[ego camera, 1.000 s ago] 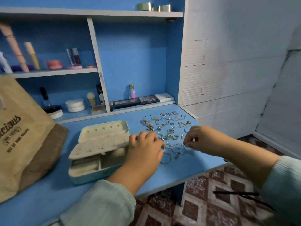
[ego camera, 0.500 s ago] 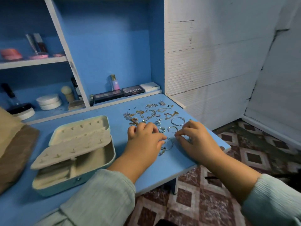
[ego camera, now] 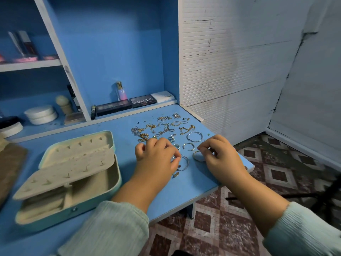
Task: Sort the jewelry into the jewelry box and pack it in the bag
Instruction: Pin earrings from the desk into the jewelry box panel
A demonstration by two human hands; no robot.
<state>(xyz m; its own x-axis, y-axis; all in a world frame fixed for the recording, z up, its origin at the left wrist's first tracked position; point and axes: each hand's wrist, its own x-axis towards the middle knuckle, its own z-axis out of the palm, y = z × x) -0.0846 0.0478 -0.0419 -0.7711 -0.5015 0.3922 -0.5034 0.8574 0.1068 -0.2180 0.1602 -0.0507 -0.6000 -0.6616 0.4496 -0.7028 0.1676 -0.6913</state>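
Both hands (ego camera: 156, 157) (ego camera: 220, 159) seemingly pinch bangles (ego camera: 184, 163) beside jewelry box (ego camera: 73, 182).

views: I am getting one, head-worn | facing: I am looking forward and down across the table (ego camera: 114, 124) toward the shelves (ego camera: 60, 61) | range: I am sitting close, forearms entering from the bottom edge | framing: wide-angle, taking in wall and floor at right
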